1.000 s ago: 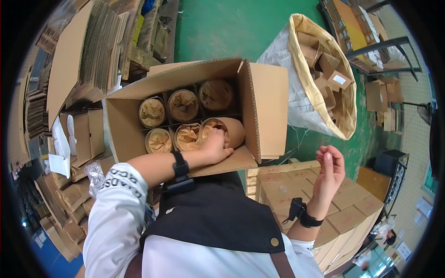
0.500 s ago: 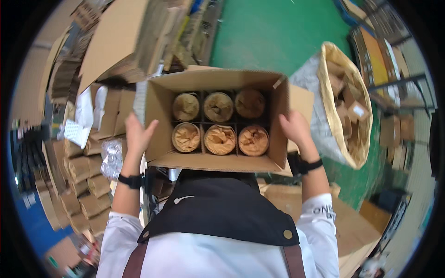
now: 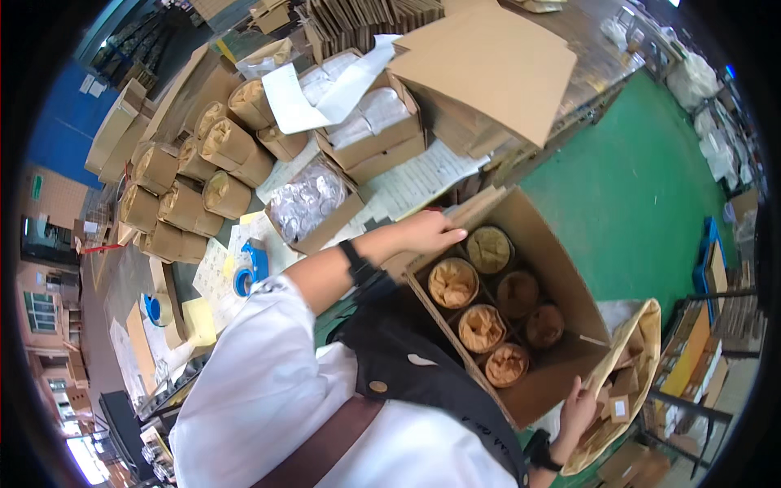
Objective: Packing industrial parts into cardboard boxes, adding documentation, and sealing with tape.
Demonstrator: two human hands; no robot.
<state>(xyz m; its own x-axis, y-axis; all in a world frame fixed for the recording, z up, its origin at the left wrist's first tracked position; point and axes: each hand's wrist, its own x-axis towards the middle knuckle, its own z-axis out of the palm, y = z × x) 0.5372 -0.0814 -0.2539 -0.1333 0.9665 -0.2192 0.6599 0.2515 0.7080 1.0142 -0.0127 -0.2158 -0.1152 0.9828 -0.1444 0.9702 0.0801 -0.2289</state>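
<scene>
An open cardboard box point(image 3: 565, 248) is held between my two hands in front of my dark apron, turned at an angle. Dividers inside it separate several round items, each with crumpled brown paper in its top, such as one paper-topped item point(image 3: 453, 283) near my left hand. My left hand point(image 3: 431, 233) grips the box's left end, its thumb by the upper rim. At the opposite end my right hand point(image 3: 576, 413) supports the box, with its fingers partly hidden. The box's underside does not show.
At left, a worktable bears several paper-wrapped bundles point(image 3: 228, 142), a carton of clear plastic-wrapped pieces point(image 3: 305, 199) and a blue tape dispenser point(image 3: 254, 267). Flat cardboard sheets point(image 3: 488, 61) lie at its far end. A large sack point(image 3: 651, 342) of small boxes stands right, beside shelving point(image 3: 691, 407).
The view has swung left, bringing the worktable into sight. The box has tilted from level to slanting, its right end lower in the picture, with both hands still on it.
</scene>
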